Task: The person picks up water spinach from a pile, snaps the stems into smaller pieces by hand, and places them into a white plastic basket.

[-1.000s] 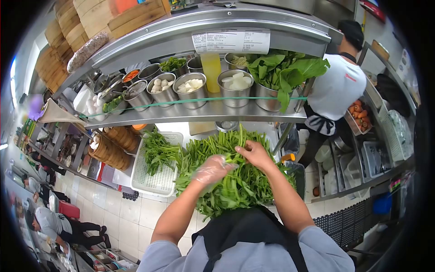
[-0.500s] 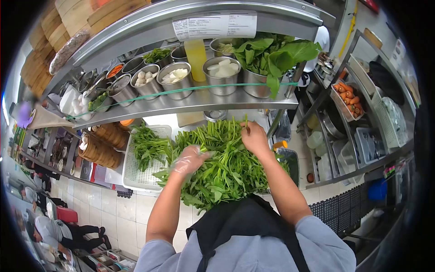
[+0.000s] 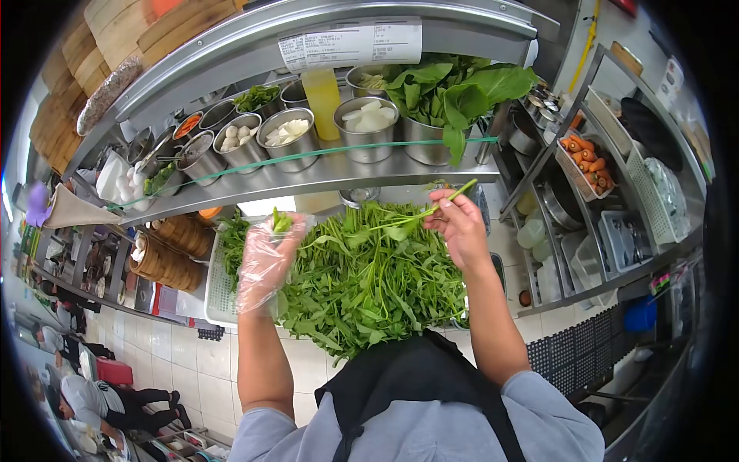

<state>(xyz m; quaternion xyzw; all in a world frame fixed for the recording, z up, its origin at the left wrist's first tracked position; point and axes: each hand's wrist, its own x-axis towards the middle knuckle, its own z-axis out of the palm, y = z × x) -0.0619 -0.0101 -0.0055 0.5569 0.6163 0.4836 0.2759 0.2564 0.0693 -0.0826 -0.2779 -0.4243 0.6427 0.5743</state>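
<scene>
A big heap of long-stemmed leafy greens (image 3: 369, 285) lies in front of me, against my black apron. My right hand (image 3: 459, 231) is bare and pinches one green stem (image 3: 453, 199) above the heap's far right side; the stem slants up to the right. In a clear plastic glove, my left hand (image 3: 269, 258) is raised at the heap's left edge, closed around a short bit of greens (image 3: 281, 221) that pokes out at the top. Behind that hand, a white perforated basket (image 3: 219, 296) with more greens is partly hidden.
A steel shelf (image 3: 323, 173) crosses ahead, carrying metal pots of cut vegetables and a yellow bottle (image 3: 322, 104). Bamboo steamers (image 3: 165, 263) stand at left. On the right rack sits a basket of carrots (image 3: 587, 163). A person (image 3: 92, 400) is at far lower left.
My left hand has moved left and up off the heap with a bit of greens. The right hand has lifted to the right, now with a single stem between its fingers.
</scene>
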